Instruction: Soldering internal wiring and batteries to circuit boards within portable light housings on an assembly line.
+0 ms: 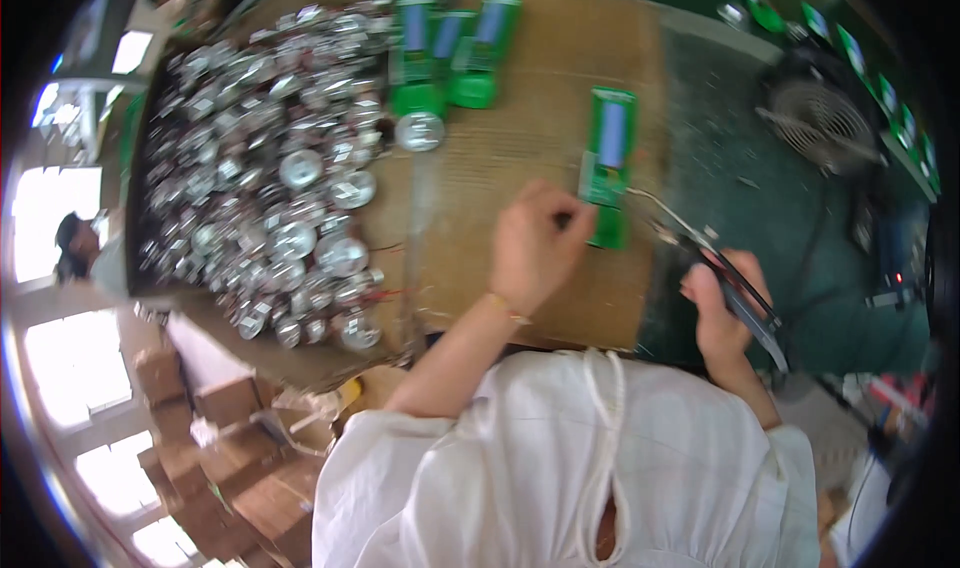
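Note:
A green circuit board with a pale blue cylinder (pixel 612 136) lies lengthwise on the brown cardboard (pixel 500 278). My left hand (pixel 540 243) is at the board's left edge, near its lower end. Its fingers are closed in a pinch, and what they hold is blurred. My right hand (pixel 728 303) is wrapped round the dark handle of what looks like a soldering iron (pixel 742 306). Its thin metal shaft slants up and left, and the tip is close to the board's right edge.
A large open box (pixel 150 268) full of shiny round metal parts stands on the left. Several similar green boards (pixel 480 58) lie beside it, with one round metal part (pixel 420 132) below them. A black fan (pixel 820 118) is at the right. Another person (pixel 90 248) is far left.

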A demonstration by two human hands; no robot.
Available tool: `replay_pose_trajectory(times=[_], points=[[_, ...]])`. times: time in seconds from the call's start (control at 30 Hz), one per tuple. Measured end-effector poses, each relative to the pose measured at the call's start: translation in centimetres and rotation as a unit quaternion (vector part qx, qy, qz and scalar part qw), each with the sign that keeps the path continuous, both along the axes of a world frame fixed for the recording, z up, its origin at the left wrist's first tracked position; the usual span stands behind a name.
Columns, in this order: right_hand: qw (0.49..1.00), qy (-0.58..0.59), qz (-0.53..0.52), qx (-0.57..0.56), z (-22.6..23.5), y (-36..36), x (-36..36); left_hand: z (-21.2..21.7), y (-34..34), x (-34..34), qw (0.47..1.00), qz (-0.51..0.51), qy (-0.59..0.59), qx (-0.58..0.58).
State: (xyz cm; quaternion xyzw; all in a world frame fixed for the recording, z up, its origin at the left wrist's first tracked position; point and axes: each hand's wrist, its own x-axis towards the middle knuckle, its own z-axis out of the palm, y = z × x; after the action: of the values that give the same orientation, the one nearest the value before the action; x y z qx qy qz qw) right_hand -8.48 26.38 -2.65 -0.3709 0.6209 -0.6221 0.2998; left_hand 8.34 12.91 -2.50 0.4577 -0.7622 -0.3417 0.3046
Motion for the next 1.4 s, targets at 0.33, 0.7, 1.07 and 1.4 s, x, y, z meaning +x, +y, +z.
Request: replay_pose_trajectory(times=[0.33, 0.7, 1.07, 1.4], points=[[0.998, 0.046, -0.052, 0.001, -2.2, 1.4, -2.0, 1.8, 1.7, -0.1, 0.993, 0.012, 0.075, 0.089], [1.000, -0.016, -0.022, -0.013, -1.4, 1.2, -0.7, 0.0, 1.5, 1.5, 0.987, -0.107, 0.050, -0.108], [1.000, -0.020, -0.002, 0.004, 0.1, 1.1, -0.6, 0.3, 1.2, 0.4, 0.998, -0.040, 0.048, -0.001], [0.999, -0.048, 0.004, 0.010, -0.2, -1.0, -0.1, 0.4, 0.3, -0.7, 0.988, 0.019, 0.019, 0.151]])
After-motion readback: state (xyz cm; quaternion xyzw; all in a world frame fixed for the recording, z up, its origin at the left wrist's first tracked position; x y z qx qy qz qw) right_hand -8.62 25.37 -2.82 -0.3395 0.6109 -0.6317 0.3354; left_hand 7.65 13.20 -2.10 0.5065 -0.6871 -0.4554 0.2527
